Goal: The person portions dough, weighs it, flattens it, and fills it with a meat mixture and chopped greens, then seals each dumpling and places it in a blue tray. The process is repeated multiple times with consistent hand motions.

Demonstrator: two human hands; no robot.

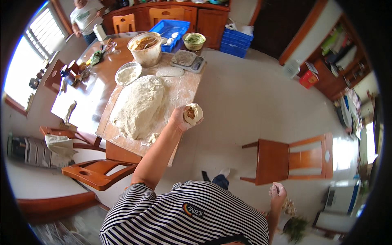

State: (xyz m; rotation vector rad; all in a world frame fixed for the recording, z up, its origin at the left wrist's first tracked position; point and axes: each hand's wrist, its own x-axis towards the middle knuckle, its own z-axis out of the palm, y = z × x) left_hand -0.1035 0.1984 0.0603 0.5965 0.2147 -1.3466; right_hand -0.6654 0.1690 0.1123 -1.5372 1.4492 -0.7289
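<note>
My left hand (180, 118) is cupped around an open dough bun (197, 114) with brown filling showing in its middle, held by the right edge of a floured wooden board (180, 92). Left of that hand, a large mound of dough (139, 104) covers much of the board, with small dough scraps (153, 137) near its lower end. Out to my right, my right hand (278, 190) hangs beside my body, its fingers curled, dusted with flour; I see nothing in it. Past the mound are a bowl of flour (128, 74) and a flat floured oval piece (170, 72).
Farther back stand a tub of brown filling (145, 56), a digital scale (196, 64), a bowl of green filling (194, 46) and a blue tray (160, 27) with several white buns. A wooden chair (272, 162) stands right. Another person (85, 18) is at far left.
</note>
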